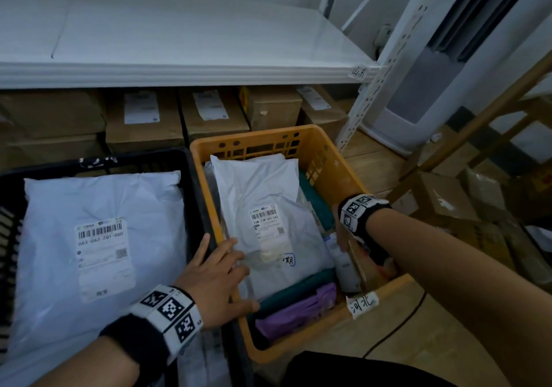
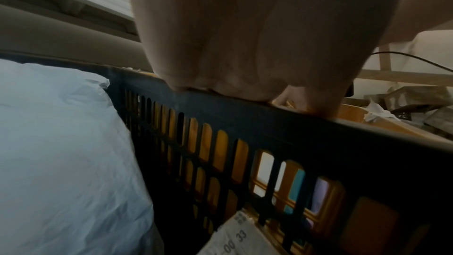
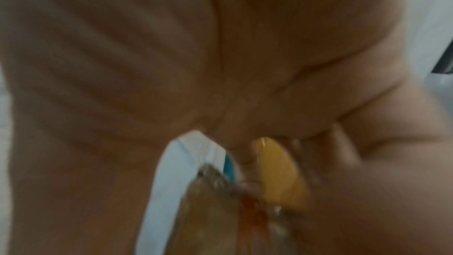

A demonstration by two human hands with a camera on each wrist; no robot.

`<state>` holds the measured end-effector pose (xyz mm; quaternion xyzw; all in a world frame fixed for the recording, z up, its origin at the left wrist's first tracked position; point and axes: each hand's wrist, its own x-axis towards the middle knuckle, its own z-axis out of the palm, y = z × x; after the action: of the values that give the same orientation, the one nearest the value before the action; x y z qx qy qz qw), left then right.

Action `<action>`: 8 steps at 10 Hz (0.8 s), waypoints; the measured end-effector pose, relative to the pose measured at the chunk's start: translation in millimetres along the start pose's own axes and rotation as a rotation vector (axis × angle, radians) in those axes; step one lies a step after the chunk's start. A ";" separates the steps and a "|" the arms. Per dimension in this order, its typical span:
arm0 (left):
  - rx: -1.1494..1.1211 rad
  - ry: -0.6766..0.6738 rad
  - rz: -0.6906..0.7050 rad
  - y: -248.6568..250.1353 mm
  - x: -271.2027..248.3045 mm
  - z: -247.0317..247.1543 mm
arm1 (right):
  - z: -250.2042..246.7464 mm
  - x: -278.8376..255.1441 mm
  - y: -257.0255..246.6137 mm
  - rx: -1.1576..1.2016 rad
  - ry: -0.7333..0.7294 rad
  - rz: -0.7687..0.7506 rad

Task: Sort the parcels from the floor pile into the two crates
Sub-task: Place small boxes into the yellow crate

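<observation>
A black crate [image 1: 191,177] on the left holds a big white mailer [image 1: 98,222] with a barcode label. The orange crate [image 1: 254,136] beside it holds a smaller white mailer [image 1: 263,192] lying over teal [image 1: 286,291] and purple [image 1: 298,306] parcels. My left hand [image 1: 239,270] lies across the two rims, its straight, spread fingers touching that smaller mailer. My right hand [image 1: 343,237] reaches down the orange crate's right wall and grips a flat brown cardboard parcel [image 1: 369,270] standing on edge. The blurred right wrist view shows this parcel [image 3: 208,210] running into the palm. The black crate's wall [image 2: 269,123] fills the left wrist view.
A white shelf [image 1: 179,70] hangs over cardboard boxes [image 1: 143,124] stacked behind the crates. More boxes [image 1: 448,201] lie in a floor pile on the right, behind a wooden frame [image 1: 493,112]. A handwritten label [image 1: 363,303] sits on the orange crate's near corner, a black cable [image 1: 397,327] beside it.
</observation>
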<state>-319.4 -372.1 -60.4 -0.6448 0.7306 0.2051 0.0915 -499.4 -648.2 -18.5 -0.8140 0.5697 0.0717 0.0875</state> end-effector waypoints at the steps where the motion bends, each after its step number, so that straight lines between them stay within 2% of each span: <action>1: -0.003 0.005 0.011 -0.3 -0.7 0.9 | 26.8 -27.3 12.9 -0.305 -0.446 -0.053; 2: -0.014 -0.004 0.017 1.0 -2.2 -1.7 | 50.1 -45.9 12.2 -0.575 -0.618 -0.102; 3: -0.019 -0.016 0.013 2.3 -2.6 -4.1 | 38.1 -27.0 0.5 -0.794 -0.645 -0.192; 4: -0.023 -0.017 0.014 2.4 -3.1 -3.7 | 8.8 5.9 -34.8 -0.608 -0.494 -0.196; 5: -0.021 -0.010 0.005 2.1 -2.9 -3.0 | 18.8 21.5 -100.2 -0.260 -0.409 -0.369; 6: -0.025 -0.020 0.014 0.8 -2.8 -2.6 | 59.8 28.2 -153.0 -0.365 -0.447 -0.499; 7: -0.032 -0.009 0.034 -1.6 -0.6 -1.9 | 98.5 34.8 -169.7 -0.299 -0.452 -0.478; 8: -0.063 0.012 0.060 -1.8 1.9 -1.0 | 127.3 30.3 -171.6 -0.001 -0.433 -0.371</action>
<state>-317.8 -374.4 -60.5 -0.6265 0.7432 0.2269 0.0604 -329.9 -589.9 -138.6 -0.8702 0.3790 0.2269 0.2181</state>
